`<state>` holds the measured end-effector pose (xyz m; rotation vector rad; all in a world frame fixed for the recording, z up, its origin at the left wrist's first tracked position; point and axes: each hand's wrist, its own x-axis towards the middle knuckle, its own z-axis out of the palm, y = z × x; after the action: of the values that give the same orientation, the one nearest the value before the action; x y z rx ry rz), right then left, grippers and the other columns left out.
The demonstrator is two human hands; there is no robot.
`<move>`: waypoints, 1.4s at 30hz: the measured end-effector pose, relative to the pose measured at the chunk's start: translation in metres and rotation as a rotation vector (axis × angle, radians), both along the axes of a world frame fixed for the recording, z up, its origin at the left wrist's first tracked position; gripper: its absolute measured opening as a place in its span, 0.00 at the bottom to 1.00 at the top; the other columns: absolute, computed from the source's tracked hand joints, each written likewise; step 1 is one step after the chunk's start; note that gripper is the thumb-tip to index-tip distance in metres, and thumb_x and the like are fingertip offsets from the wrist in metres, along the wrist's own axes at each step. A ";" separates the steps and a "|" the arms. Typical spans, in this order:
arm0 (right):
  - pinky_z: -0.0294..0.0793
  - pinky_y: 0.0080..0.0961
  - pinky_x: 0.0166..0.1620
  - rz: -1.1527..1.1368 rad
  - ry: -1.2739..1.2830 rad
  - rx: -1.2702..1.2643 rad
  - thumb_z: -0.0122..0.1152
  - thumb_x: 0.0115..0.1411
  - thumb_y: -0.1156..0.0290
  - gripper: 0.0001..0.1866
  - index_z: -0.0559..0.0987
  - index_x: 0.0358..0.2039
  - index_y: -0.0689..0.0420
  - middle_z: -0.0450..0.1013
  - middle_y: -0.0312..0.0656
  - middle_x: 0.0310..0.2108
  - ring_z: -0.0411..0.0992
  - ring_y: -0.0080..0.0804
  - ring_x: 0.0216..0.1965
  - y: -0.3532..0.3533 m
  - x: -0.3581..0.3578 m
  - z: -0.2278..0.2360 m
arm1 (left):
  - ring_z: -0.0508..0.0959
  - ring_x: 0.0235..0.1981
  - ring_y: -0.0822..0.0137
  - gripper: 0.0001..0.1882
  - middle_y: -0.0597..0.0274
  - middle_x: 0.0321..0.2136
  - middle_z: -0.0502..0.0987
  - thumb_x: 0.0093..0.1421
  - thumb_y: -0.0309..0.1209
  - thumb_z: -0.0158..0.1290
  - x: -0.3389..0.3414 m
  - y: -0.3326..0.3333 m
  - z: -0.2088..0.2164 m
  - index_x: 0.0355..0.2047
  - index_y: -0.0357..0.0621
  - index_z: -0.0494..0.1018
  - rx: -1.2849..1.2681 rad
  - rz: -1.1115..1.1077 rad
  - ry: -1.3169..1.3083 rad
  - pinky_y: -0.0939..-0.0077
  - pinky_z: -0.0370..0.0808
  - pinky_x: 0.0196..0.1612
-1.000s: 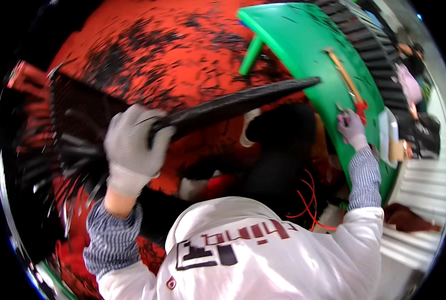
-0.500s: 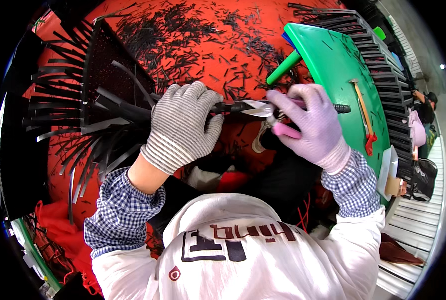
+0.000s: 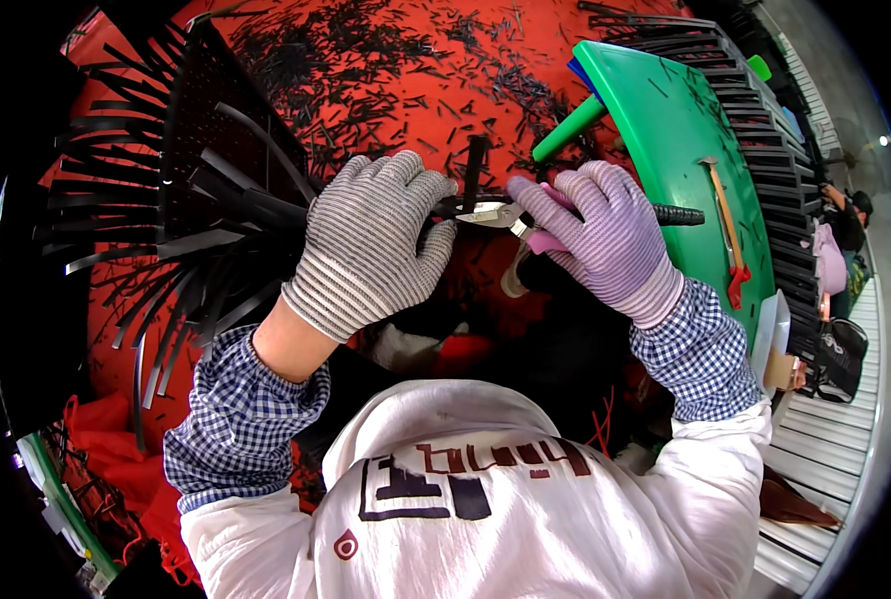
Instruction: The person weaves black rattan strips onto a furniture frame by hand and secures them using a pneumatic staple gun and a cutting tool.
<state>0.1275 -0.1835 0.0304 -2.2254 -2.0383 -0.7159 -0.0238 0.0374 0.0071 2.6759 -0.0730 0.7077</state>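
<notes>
My left hand [image 3: 370, 245], in a grey striped glove, is closed around the edge of a black woven piece with long loose strips [image 3: 251, 208] fanning out on its left. Pink-handled hand shears [image 3: 493, 216] are gripped in my right hand [image 3: 610, 240], which wears a lilac glove. Their blades are pressed together and point left, close to my left fingertips. Just above the blades a short black strip piece [image 3: 475, 168] stands upright, apart from my fingers. What lies under my left palm is hidden.
A green table [image 3: 680, 150] at the right bears a wooden-handled hammer [image 3: 728, 220]. Black slatted pieces [image 3: 765, 140] line its far side. Black offcuts [image 3: 335, 70] litter the red floor covering [image 3: 435, 120]. At the far right, another person [image 3: 850, 215] is partly visible.
The shears' blades have gone from spread to closed, and my right fingers have tightened on the handles. A short black strip piece now shows above the blades.
</notes>
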 end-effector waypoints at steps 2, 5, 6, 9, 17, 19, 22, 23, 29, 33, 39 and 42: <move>0.78 0.40 0.45 0.021 0.016 0.011 0.62 0.60 0.54 0.26 0.78 0.59 0.46 0.74 0.40 0.36 0.74 0.44 0.41 -0.003 0.000 0.001 | 0.75 0.34 0.49 0.15 0.54 0.32 0.75 0.51 0.30 0.62 0.001 -0.001 -0.001 0.40 0.43 0.79 0.004 -0.001 -0.003 0.58 0.75 0.39; 0.78 0.33 0.39 -0.057 0.228 0.112 0.66 0.59 0.55 0.24 0.80 0.54 0.49 0.74 0.38 0.34 0.74 0.39 0.36 -0.014 0.003 0.006 | 0.75 0.33 0.49 0.15 0.55 0.31 0.75 0.51 0.30 0.62 0.001 0.000 -0.004 0.40 0.44 0.79 0.014 0.010 0.002 0.59 0.75 0.38; 0.79 0.34 0.41 -0.126 0.324 0.217 0.69 0.58 0.59 0.23 0.80 0.53 0.51 0.76 0.39 0.38 0.76 0.40 0.38 -0.023 0.006 0.009 | 0.75 0.33 0.49 0.14 0.56 0.31 0.74 0.51 0.30 0.63 0.000 -0.001 -0.003 0.40 0.44 0.79 -0.007 0.016 0.016 0.58 0.75 0.38; 0.76 0.29 0.50 -0.441 0.471 0.667 0.73 0.59 0.69 0.28 0.75 0.59 0.57 0.77 0.41 0.49 0.76 0.31 0.47 -0.083 0.052 0.008 | 0.76 0.36 0.48 0.16 0.55 0.34 0.76 0.50 0.28 0.63 -0.004 -0.004 0.006 0.42 0.45 0.79 0.002 0.035 0.100 0.58 0.76 0.42; 0.71 0.42 0.60 -1.421 0.336 0.389 0.69 0.57 0.43 0.41 0.69 0.68 0.43 0.74 0.55 0.56 0.73 0.50 0.57 -0.353 0.150 -0.138 | 0.74 0.55 0.63 0.25 0.54 0.54 0.76 0.57 0.17 0.51 -0.008 0.008 -0.009 0.58 0.35 0.70 -0.963 -0.020 -0.402 0.69 0.71 0.58; 0.72 0.45 0.59 -1.598 0.066 0.112 0.70 0.54 0.39 0.43 0.68 0.68 0.39 0.74 0.53 0.56 0.73 0.51 0.57 -0.387 0.151 -0.167 | 0.74 0.51 0.67 0.23 0.56 0.52 0.76 0.61 0.17 0.50 -0.009 0.000 -0.009 0.58 0.34 0.70 -1.016 0.054 -0.472 0.75 0.73 0.54; 0.71 0.39 0.60 -1.350 0.156 0.375 0.69 0.59 0.51 0.30 0.77 0.59 0.48 0.76 0.49 0.53 0.73 0.45 0.57 -0.301 0.130 -0.109 | 0.75 0.46 0.72 0.21 0.58 0.49 0.76 0.62 0.17 0.49 -0.011 -0.004 -0.004 0.57 0.34 0.70 -1.091 0.098 -0.448 0.79 0.74 0.50; 0.72 0.38 0.60 -1.059 0.145 0.519 0.67 0.62 0.56 0.24 0.79 0.57 0.52 0.76 0.48 0.53 0.74 0.44 0.56 -0.275 0.122 -0.086 | 0.75 0.42 0.74 0.18 0.61 0.45 0.76 0.63 0.16 0.49 -0.006 -0.003 0.004 0.54 0.34 0.71 -1.029 0.205 -0.389 0.79 0.75 0.49; 0.75 0.38 0.51 -0.132 0.522 0.366 0.74 0.55 0.64 0.19 0.82 0.45 0.57 0.78 0.44 0.43 0.76 0.43 0.46 -0.027 0.016 -0.002 | 0.77 0.41 0.74 0.18 0.59 0.43 0.79 0.65 0.14 0.46 -0.004 0.011 -0.016 0.54 0.34 0.73 -1.277 0.159 -0.165 0.80 0.75 0.48; 0.73 0.38 0.51 0.039 0.841 0.252 0.75 0.52 0.61 0.18 0.83 0.40 0.58 0.78 0.43 0.39 0.74 0.45 0.45 0.045 -0.018 -0.017 | 0.78 0.44 0.71 0.17 0.60 0.45 0.78 0.68 0.18 0.45 -0.004 0.010 -0.006 0.56 0.35 0.72 -1.297 0.156 -0.171 0.78 0.75 0.50; 0.76 0.26 0.37 -0.011 1.388 0.303 0.71 0.59 0.71 0.08 0.81 0.35 0.60 0.79 0.40 0.31 0.78 0.28 0.33 0.042 -0.023 -0.019 | 0.80 0.46 0.69 0.15 0.61 0.46 0.80 0.71 0.26 0.49 0.004 0.024 0.009 0.56 0.36 0.72 -1.258 0.247 -0.524 0.78 0.75 0.50; 0.77 0.21 0.42 -0.023 1.362 0.210 0.66 0.62 0.78 0.05 0.79 0.38 0.61 0.78 0.36 0.32 0.76 0.20 0.35 0.036 -0.028 -0.019 | 0.81 0.40 0.70 0.17 0.59 0.38 0.82 0.68 0.29 0.54 0.006 0.028 0.015 0.54 0.35 0.75 -1.119 0.170 -0.255 0.78 0.77 0.44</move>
<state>0.0994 -0.1472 0.0116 -1.7048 -1.1256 0.5060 -0.0174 0.0650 0.0224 1.5282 0.3777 0.8079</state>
